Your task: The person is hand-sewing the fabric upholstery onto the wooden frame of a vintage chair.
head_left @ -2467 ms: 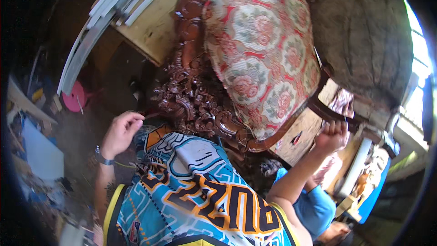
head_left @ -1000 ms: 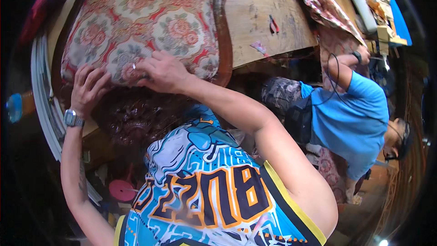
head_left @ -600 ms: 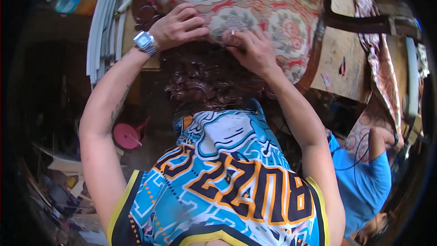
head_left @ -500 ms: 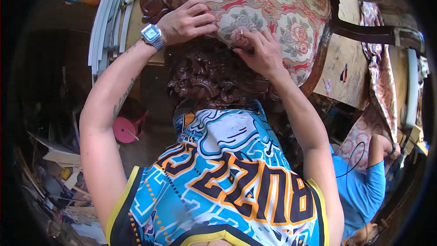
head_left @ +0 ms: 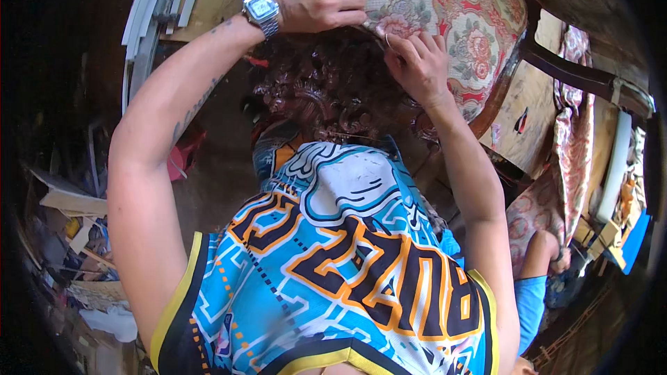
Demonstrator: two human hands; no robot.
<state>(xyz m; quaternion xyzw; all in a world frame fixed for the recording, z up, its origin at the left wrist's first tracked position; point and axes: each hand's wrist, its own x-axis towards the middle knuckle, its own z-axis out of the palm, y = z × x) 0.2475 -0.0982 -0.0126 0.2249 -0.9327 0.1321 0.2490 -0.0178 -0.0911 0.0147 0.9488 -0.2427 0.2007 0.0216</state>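
Note:
Floral upholstery fabric (head_left: 479, 48) in cream, red and green covers a dark wooden chair frame. My left hand (head_left: 323, 1), with a silver watch on its wrist, is closed on the fabric's near edge, fingers curled. To its right, my right hand (head_left: 420, 66) pinches the same edge between thumb and fingers; a ring shows on it. A short stretch of rolled edge runs between the hands. Just below them lies glossy, deeply carved dark wood (head_left: 306, 87), between the fabric and my body. What the left fingertips touch underneath is hidden.
On the right, a co-worker's blue sleeve (head_left: 531, 309) and hand (head_left: 561, 260) are near a hanging strip of floral fabric (head_left: 573, 139). A small red-and-black tool (head_left: 521, 121) lies on a wooden board (head_left: 504, 142). Pale long strips (head_left: 149, 10) stand upper left; scraps (head_left: 80, 236) pile lower left.
The view has shifted, so the chair sits higher and further right. Both hands stay on the fabric edge, the left one now higher against it. The co-worker has moved lower in the picture.

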